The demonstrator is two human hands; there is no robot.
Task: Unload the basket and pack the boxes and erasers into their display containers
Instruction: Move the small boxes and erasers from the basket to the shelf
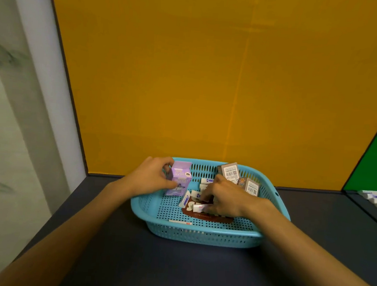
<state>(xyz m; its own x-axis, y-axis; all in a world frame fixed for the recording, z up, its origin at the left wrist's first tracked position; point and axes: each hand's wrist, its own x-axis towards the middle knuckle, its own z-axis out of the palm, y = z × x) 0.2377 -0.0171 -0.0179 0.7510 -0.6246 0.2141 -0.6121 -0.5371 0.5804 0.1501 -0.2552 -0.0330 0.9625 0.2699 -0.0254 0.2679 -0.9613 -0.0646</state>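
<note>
We see a dark table [173, 265] bearing a blue perforated basket [198, 236]. Inside it, grey boxes [231, 172] lean at the far right. Left hand [151, 177] curls round an upright purple box [179, 179] at the basket's left wall. Right hand [226, 199] pinches a white eraser [200, 208]; more erasers [206, 180] lie beside.

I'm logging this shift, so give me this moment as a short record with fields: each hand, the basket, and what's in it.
left hand: grips the purple box at the basket's far left
right hand: down among the white erasers, fingers curled on one
basket: blue, perforated, on the dark table
still inside: grey boxes at far right, brown card on the bottom
</note>
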